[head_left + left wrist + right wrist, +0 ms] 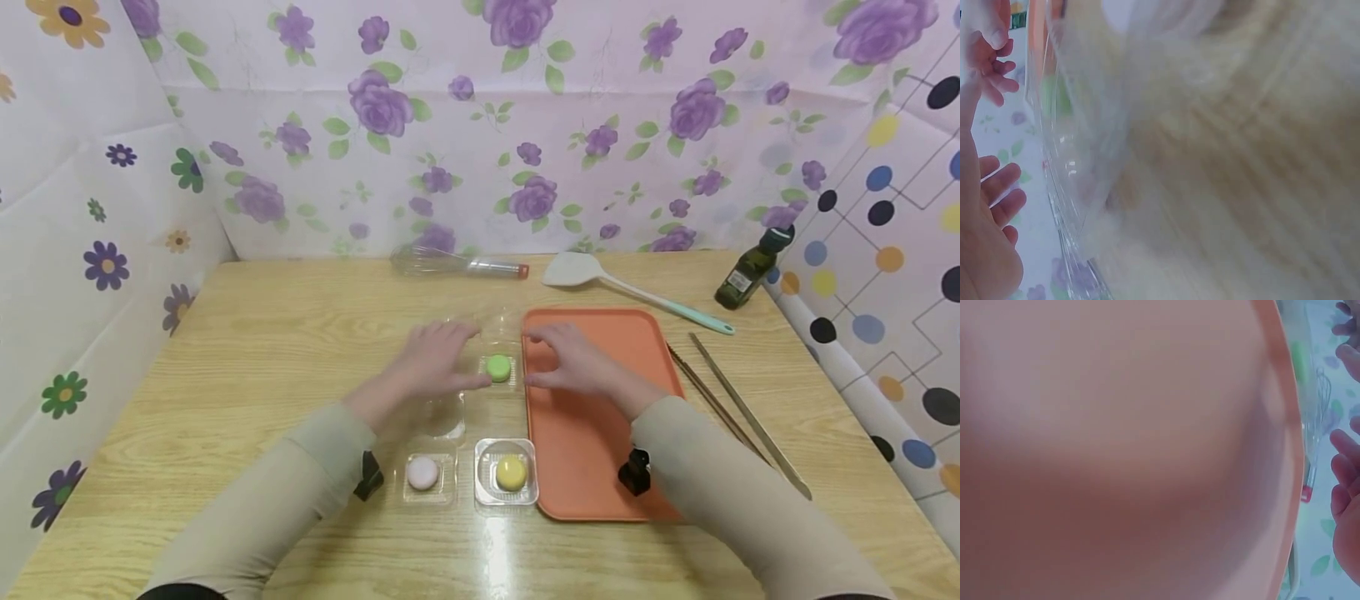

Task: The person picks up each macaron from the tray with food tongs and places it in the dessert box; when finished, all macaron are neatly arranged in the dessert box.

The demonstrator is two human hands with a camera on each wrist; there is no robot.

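A green macaron [498,367] sits in a clear plastic box [513,383], whose clear lid [501,323] lies behind it. On the left side of that box is my left hand [431,362], fingers spread apart with nothing held. My right hand [572,362] mirrors it on the right, above the left part of the orange tray [600,475], also holding nothing. Nearer me, a pink macaron [422,472] rests in an unfolded clear box [446,497]. Beside it, a yellow macaron [512,472] lies in another clear box [486,493]. Both wrist views show relaxed fingers at their edges.
A whisk [457,264] and a white spatula [633,288] with a turquoise handle lie at the back. The dark green bottle [753,268] stands at back right. Metal tongs [750,415] lie right of the tray. Patterned cloths surround the wooden table [247,350].
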